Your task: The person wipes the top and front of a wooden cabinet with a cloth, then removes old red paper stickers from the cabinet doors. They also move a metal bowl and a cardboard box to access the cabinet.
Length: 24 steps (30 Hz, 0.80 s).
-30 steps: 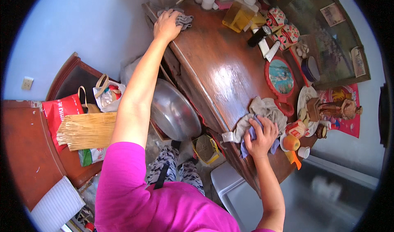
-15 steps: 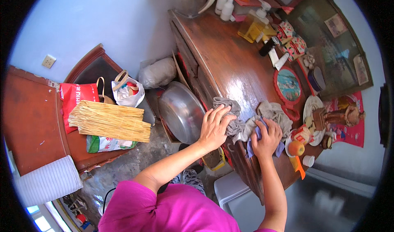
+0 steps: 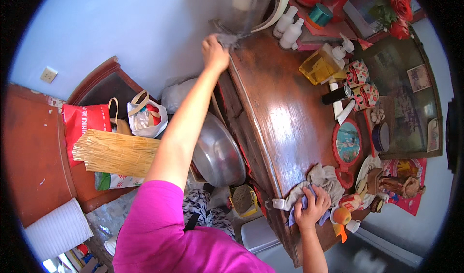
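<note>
My left hand [image 3: 215, 56] reaches to the far left corner of the brown wooden dresser [image 3: 270, 94], its fingers closed on a grey rag [image 3: 227, 41] close to the base of a clear pitcher [image 3: 246, 12]. Nearer to me, my right hand [image 3: 313, 209] is bent round a purple cloth [image 3: 303, 204] on the dresser top. Against that hand lies a crumpled beige-grey cloth [image 3: 327, 179], which spreads toward the front edge.
A red hand mirror [image 3: 347, 145], a soap pump bottle [image 3: 323, 65], white bottles [image 3: 291, 34] and an apple [image 3: 342, 216] stand along the dresser's back and right. Left of it are a steel basin [image 3: 220, 152], a bamboo mat [image 3: 116, 154] and bags [image 3: 87, 121].
My left hand has carried the grey rag away from beside the right hand, along the front edge to the far corner. The right hand stays on the purple cloth; the view has shifted.
</note>
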### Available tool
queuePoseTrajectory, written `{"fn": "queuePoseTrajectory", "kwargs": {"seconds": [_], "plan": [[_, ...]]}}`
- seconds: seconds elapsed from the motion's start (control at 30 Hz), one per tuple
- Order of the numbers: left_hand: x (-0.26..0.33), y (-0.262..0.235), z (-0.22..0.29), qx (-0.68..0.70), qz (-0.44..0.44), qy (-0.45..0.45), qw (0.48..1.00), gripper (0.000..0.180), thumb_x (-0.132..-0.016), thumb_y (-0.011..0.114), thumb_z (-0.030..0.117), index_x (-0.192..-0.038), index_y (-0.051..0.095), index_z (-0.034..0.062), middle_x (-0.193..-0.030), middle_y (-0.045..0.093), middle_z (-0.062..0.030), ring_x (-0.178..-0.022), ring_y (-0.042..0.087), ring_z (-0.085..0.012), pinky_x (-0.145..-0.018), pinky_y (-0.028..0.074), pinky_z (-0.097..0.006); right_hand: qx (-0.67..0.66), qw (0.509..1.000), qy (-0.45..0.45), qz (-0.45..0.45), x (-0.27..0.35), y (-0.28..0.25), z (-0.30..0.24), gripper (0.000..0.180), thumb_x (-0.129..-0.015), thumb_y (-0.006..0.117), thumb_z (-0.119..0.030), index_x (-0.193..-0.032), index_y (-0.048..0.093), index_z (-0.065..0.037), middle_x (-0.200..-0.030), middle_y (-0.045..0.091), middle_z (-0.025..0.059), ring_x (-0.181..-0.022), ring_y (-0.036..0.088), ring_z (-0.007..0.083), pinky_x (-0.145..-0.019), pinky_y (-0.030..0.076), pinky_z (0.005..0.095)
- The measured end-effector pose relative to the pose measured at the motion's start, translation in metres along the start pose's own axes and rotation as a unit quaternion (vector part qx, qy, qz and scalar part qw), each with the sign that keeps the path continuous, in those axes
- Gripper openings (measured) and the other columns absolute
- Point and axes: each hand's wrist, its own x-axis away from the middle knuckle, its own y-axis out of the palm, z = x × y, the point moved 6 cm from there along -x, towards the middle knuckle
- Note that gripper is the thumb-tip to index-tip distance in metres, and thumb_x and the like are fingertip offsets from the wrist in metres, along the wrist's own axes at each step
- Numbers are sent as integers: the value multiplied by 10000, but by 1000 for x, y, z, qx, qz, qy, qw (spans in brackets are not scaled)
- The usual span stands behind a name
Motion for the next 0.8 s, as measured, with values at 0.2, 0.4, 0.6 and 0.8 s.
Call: {"fn": "queuePoseTrajectory", "kwargs": {"seconds": [0.2, 0.4, 0.6, 0.8], "plan": [[-102, 33, -40, 21, -18, -108, 994, 590, -921, 648, 218, -1446, 406, 100, -1456, 424, -272, -1336, 444, -477, -1142, 372, -506, 14, 1000, 18, -20, 2, 2, 4, 398, -695, 670, -290, -1078, 720, -196, -1224, 630, 61, -1182, 564, 325, -1039, 370, 512], [-135, 33, -54, 15, -43, -113, 993, 598, -921, 656, 231, -1467, 417, 183, -1475, 390, -305, -1338, 426, -518, -1127, 387, -535, 10, 1000, 16, -14, -4, 4, 3, 382, -700, 674, -302, -1059, 715, -181, -1210, 631, 69, -1175, 567, 327, -1030, 374, 510], [-29, 4, -3, -31, -34, -46, 998, 534, -902, 693, 221, -1388, 477, 176, -1340, 435, -289, -1244, 474, -511, -1064, 429, -549, 9, 1000, 16, -8, -8, -1, -4, 352, -716, 669, -231, -1058, 704, -153, -1216, 624, 97, -1178, 562, 341, -1038, 367, 499], [126, -44, 68, -72, -133, 38, 988, 527, -836, 754, 108, -1303, 518, 174, -1377, 419, -249, -1335, 431, -469, -1098, 404, -568, 20, 1000, 11, 9, -6, 0, -7, 359, -730, 672, -268, -1075, 704, -176, -1216, 624, 83, -1187, 560, 326, -1047, 364, 494]]}}
